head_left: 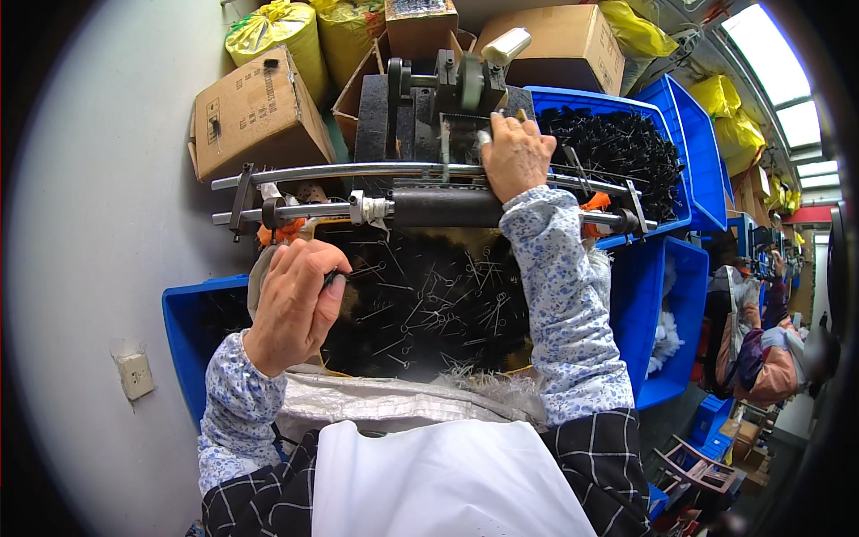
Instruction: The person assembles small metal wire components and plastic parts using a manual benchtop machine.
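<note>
My left hand is closed in a pinch around a small black brush, of which only a dark bit shows; a thin looped wire is next to the fingertips. Below lies a heap of black-bristled brushes with looped wire stems, in a yellow-edged container. My right hand reaches over the metal rails onto a black bench machine. Its fingers are bent and close together, with a white covering on one fingertip. Whatever they hold is hidden against the machine.
Two metal rails with a black roller cross in front of the machine. A blue crate of black brushes stands at the right, another blue bin at the left. Cardboard boxes and yellow sacks sit behind. A person works far right.
</note>
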The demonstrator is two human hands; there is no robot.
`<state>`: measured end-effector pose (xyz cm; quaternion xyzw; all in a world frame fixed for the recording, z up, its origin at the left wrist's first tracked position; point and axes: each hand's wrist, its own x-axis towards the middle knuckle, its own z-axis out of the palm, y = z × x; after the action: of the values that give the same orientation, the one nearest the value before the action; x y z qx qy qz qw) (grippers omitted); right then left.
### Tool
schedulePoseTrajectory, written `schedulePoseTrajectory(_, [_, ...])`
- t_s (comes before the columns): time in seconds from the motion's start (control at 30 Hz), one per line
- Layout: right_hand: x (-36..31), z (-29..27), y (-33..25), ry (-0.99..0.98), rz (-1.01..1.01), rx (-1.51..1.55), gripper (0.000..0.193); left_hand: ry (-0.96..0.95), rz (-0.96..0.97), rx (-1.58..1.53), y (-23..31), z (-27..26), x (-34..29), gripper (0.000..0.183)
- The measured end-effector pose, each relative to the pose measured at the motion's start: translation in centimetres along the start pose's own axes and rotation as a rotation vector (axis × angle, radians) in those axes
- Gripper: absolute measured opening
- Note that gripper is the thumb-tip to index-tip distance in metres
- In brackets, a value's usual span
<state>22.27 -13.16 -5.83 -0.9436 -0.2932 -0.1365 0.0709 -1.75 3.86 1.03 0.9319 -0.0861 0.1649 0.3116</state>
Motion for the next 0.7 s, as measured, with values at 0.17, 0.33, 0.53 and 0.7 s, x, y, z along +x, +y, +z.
schedulePoseTrajectory(0.17, [-0.3, 0.0, 4.7, -0.023, 0.043, -0.055, 0.033, 0.037, -0.081, -0.198, -0.5, 0.0, -0.2, 0.018])
schedulePoseTrajectory(0.33, [2.3, -0.6, 7.8, -0.162, 0.130, 0.074, 0.024, 0.121, -0.150, -0.599, -0.6, 0.2, 0.5, 0.024])
schedulePoseTrajectory(0.53, [3.1, -3.6, 9.2, -0.259, 0.134, -0.020, 0.022, 0.032, -0.171, -0.705, -0.5, 1.0, 1.5, 0.018])
schedulePoseTrajectory(0.7, [-1.6, -8.1, 6.5, 0.215, -0.088, 0.114, 0.017, 0.058, -0.160, -0.694, 0.3, 3.9, 2.9, 0.018])
